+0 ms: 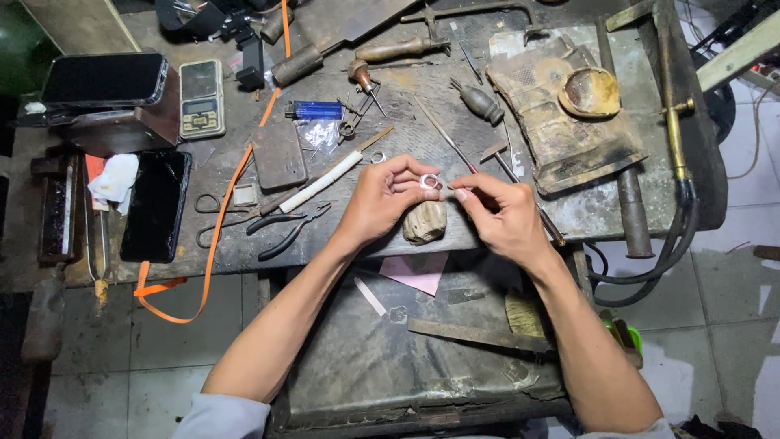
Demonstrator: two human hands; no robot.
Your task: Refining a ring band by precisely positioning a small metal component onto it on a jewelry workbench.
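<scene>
1. Head view: the left hand point(382, 199) pinches a small silver ring point(429, 181) at its fingertips, just above the worn wooden bench peg point(424, 221).
2. The right hand point(504, 213), right of the peg, has its fingers pressed together on a thin tool point(455, 149) touching the ring.
3. Black pliers point(288, 229) lie left of the peg.

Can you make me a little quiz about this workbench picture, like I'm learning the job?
1. Multiple choice: what does the left hand pinch? A a silver ring, B a coin, C a screw.
2. True or false: the blue lighter lies near the small digital scale.
3. Which tool lies just left of the left hand: pliers or a saw?

Key: 1 A. 2 true. 3 pliers. The right hand meets the ring with a thin tool, above the wooden bench peg.
</scene>
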